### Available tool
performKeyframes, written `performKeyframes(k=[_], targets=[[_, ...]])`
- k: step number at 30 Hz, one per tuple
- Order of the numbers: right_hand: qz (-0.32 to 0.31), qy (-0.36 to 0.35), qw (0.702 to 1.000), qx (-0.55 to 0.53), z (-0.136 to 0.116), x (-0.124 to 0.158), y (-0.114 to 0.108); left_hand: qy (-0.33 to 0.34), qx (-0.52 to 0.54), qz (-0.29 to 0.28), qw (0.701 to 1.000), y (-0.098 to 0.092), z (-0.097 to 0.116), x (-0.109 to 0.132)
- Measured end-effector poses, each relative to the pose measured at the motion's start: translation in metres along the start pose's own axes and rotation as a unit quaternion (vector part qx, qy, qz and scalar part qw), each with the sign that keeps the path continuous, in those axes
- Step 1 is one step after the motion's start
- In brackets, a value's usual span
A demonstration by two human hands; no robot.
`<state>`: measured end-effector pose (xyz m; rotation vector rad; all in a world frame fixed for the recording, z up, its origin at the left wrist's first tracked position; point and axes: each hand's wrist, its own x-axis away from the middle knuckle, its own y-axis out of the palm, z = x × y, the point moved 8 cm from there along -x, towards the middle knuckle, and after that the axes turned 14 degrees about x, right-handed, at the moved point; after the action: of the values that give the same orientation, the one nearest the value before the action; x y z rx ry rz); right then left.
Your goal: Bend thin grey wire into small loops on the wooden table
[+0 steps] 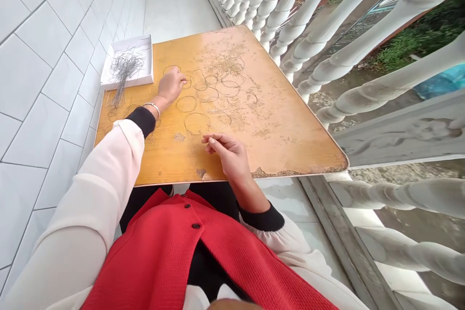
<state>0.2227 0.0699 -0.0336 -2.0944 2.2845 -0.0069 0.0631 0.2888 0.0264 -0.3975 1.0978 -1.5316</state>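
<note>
Wire rings (197, 94) lie scattered across the worn yellow tabletop (290, 140), centre frame. I read the left hand (171, 85) curled beside one ring, grip unclear; the right hand (225, 155) pinches thumb to forefinger, apparently empty.

Two hands (170, 85) show over one worktop (290, 140), the left hand at left and the right hand (225, 152) nearer. The worktop carries one white tray (149, 58) at its far left corner, and that tray holds one tangled bundle of wire strands (123, 70). At least a dozen wire rings (186, 103) lie on the worktop, some overlapping, so the exact number cannot be told. The left wrist wears one bangle (152, 106). Two black cuffs (145, 121) and two black buttons (196, 226) show. More than a dozen white balusters (308, 24) stand at right.
</note>
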Motion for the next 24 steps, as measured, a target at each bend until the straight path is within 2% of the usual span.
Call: performKeyframes(k=[3, 6, 13, 16, 19, 21, 24], targets=[[-0.022, 0.002, 1.000, -0.009, -0.002, 0.004, 0.002, -0.001, -0.001, -0.048, 0.999, 0.019, 0.003, 0.012], [-0.040, -0.002, 0.999, -0.009, -0.004, 0.007, 0.003, -0.007, -0.010, -0.091, 0.996, 0.027, 0.008, 0.023], [-0.036, -0.002, 0.999, -0.019, -0.003, 0.009, 0.002, -0.022, 0.011, -0.091, 0.996, 0.020, 0.011, 0.028], [-0.032, 0.004, 0.999, -0.018, 0.000, 0.006, 0.001, -0.017, 0.051, -0.048, 0.997, -0.005, 0.015, 0.026], [-0.027, 0.010, 0.999, -0.014, 0.003, 0.003, 0.000, -0.032, 0.084, 0.038, 0.995, -0.055, 0.014, 0.032], [-0.032, 0.012, 0.999, -0.009, 0.005, 0.002, 0.002, -0.033, 0.103, 0.087, 0.990, -0.089, 0.012, 0.047], [-0.043, 0.012, 0.999, 0.016, 0.007, 0.002, 0.005, -0.028, 0.121, 0.124, 0.985, -0.121, 0.007, 0.081]])
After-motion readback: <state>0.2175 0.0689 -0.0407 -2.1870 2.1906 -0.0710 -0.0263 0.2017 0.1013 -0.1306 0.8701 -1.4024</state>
